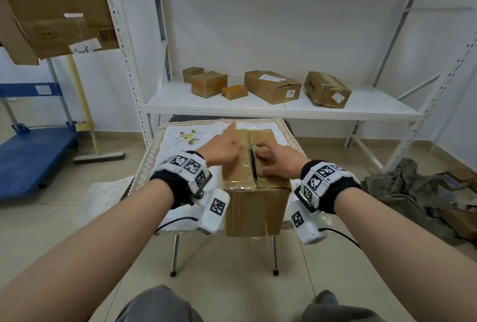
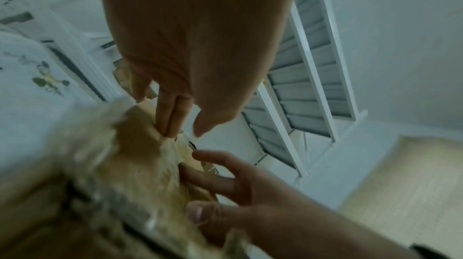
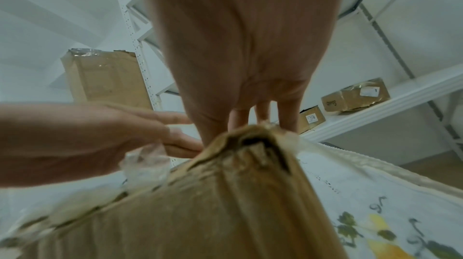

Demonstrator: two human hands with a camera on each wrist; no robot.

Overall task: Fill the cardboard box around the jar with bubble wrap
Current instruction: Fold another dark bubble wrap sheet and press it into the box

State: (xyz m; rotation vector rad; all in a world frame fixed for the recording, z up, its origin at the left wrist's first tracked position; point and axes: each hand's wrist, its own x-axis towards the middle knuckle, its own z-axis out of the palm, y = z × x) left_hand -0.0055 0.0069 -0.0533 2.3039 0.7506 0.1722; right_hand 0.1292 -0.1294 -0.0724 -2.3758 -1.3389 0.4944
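A brown cardboard box (image 1: 255, 208) stands on a small table covered with a white embroidered cloth (image 1: 178, 128). Its two top flaps lie down, with a dark slit between them. My left hand (image 1: 224, 148) rests on the left flap, forefinger stretched forward; in the left wrist view its fingers (image 2: 172, 124) touch the flap, thumb apart. My right hand (image 1: 271, 161) arches over the right flap, bent fingertips and thumb at the slit. Loose clear tape (image 3: 145, 162) curls at the box (image 3: 225, 204) edge. The jar and bubble wrap are hidden.
Behind the table, a white metal shelf (image 1: 180, 104) carries several small cardboard boxes (image 1: 271, 86). A blue trolley (image 1: 33, 151) stands on the floor at the left. A grey cloth heap (image 1: 402, 187) and flattened cardboard lie on the floor at the right.
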